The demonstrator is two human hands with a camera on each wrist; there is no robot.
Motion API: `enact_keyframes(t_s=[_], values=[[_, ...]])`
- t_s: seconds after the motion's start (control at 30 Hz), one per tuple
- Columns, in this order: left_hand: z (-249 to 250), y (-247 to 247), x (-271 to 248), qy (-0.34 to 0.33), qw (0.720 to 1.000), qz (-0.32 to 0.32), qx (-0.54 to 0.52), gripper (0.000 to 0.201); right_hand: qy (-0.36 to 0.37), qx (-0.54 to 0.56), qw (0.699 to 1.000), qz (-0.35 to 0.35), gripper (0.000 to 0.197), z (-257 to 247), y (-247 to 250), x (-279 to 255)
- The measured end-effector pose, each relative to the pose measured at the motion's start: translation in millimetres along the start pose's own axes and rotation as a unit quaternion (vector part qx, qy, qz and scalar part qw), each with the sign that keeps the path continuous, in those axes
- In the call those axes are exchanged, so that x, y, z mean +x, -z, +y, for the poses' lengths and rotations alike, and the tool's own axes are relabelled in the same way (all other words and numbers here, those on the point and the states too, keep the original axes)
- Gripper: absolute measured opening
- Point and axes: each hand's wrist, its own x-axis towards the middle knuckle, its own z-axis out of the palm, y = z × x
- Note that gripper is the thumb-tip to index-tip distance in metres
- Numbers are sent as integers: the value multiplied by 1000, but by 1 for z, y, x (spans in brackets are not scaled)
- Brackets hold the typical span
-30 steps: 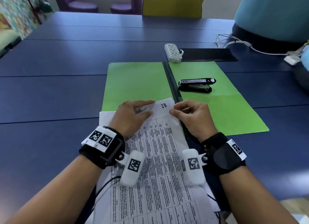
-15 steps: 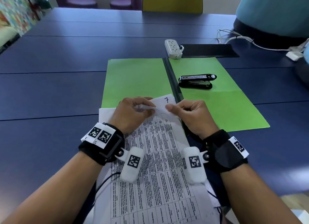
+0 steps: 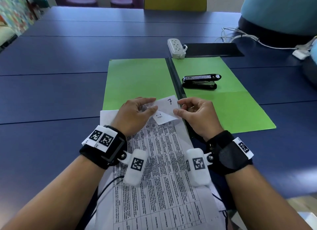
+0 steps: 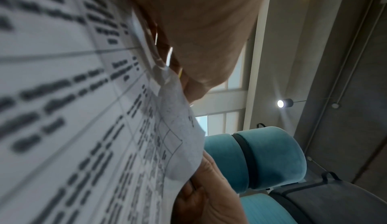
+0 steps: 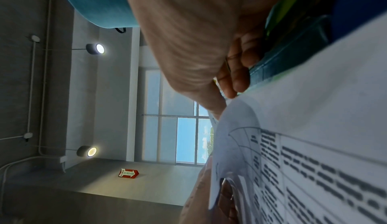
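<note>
Papers (image 3: 159,169), a stack of sheets printed with tables, are lying flat under both my wrists and reaching forward as far as my fingertips. I am holding the far corner (image 3: 162,117) of the top sheet folded back toward me, so its blank underside is facing up with a small handwritten number showing upside down on it. My left hand (image 3: 133,116) is pinching the left end of that fold between thumb and forefinger. My right hand (image 3: 197,116) is pinching the right end the same way, its thumb tip lying on the paper's edge and its forefinger hooking just above. Only the folded corner is separating the fingertips of the two hands. Just beyond the fold, between my two forefingers, the next sheet (image 3: 169,103) is showing a handwritten 7. A green folder (image 3: 137,78) is lying open ahead of both hands, its spine running away from my right thumb. A black stapler (image 3: 200,82) is resting on the folder's right half, ahead of my right hand and well apart from it. Farther ahead still, a white power strip (image 3: 175,47) is sitting at the folder's far edge on the blue table (image 3: 51,92). My wrist cameras are showing blurred print and the curling corner beside my fingers.
</note>
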Motion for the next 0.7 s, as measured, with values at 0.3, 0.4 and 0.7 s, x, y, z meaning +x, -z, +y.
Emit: enact_keyframes(t_s=[0.3,0.4,0.7], values=[[1,1,-2,-18,1000,7,-4,22,6,9,1000,-4,21,-3,0,-1],[-2,0,0,-5,1000,19,3,29,9,11,1000,-3,22,-4,0,-2],[-6,-1,1,-17,1000,22,-9,19,17,7,1000,-1,23,-3,1,-2]])
